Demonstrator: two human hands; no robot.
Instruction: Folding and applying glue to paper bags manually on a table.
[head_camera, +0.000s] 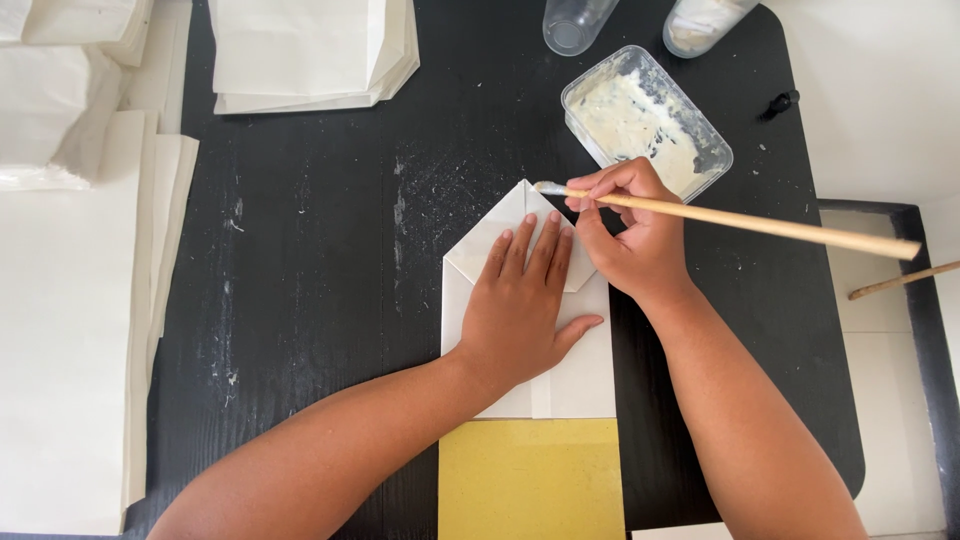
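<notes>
White folded paper bag (575, 385) stays flat under the spread left hand (520, 305); right hand (635, 235) pinches the long wooden brush (740, 222), so keep paste strokes thin along that flap

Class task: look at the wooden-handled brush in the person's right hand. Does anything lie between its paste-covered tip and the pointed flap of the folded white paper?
Nothing visible does. The wooden-handled brush, held by the right hand, has its tip at the pointed flap of the folded white paper. The left hand presses flat lower on the paper, clear of the tip.
</notes>
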